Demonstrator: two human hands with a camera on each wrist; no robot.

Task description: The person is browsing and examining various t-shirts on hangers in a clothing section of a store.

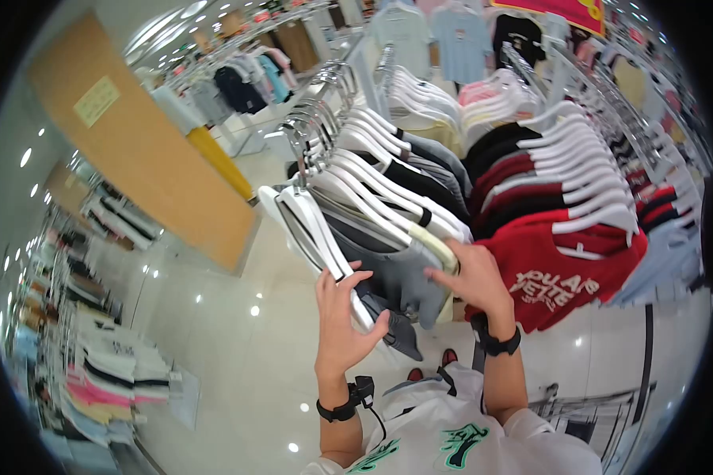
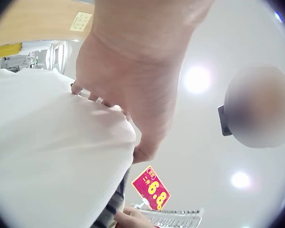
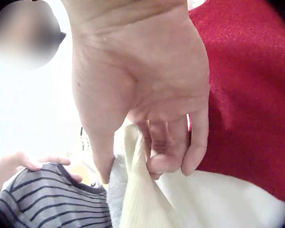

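Several shirts on white hangers (image 1: 348, 170) hang from a metal rail in front of me. At the nearest end, my left hand (image 1: 345, 324) grips the shoulder of a white shirt (image 2: 52, 142), fingers over its top and thumb on the other side. A grey shirt with dark stripes (image 3: 57, 199) lies against that hand in the right wrist view. Farther along, my right hand (image 1: 481, 277) holds the shoulder of a pale yellow shirt (image 3: 145, 194) between thumb and curled fingers. Grey shirts (image 1: 408, 277) hang between the two hands.
To the right, red shirts (image 1: 562, 273) with white lettering and dark ones hang close by my right hand. A wooden panel (image 1: 146, 150) stands at the left. More clothes racks (image 1: 111, 372) line the shop, and a red price sign (image 2: 152, 187) hangs above.
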